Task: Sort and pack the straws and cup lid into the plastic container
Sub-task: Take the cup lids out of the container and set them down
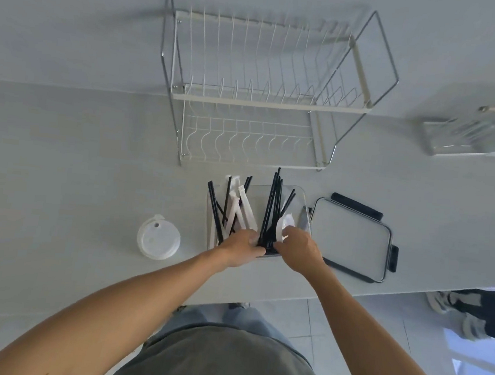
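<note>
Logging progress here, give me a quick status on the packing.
Both hands gripping black straws in container. Cup lid still outside, left. Container cover off, right. Nothing blocking.

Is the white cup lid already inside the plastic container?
No, the cup lid lies on the table, left of the plastic container and apart from it.

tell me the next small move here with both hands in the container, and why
Probably settle the black straws bunched between the left hand and right hand into the clear container, beside the white straws. Their tips stick up past the rim, the cup lid lies outside on the counter, and the container lid is off.
</note>
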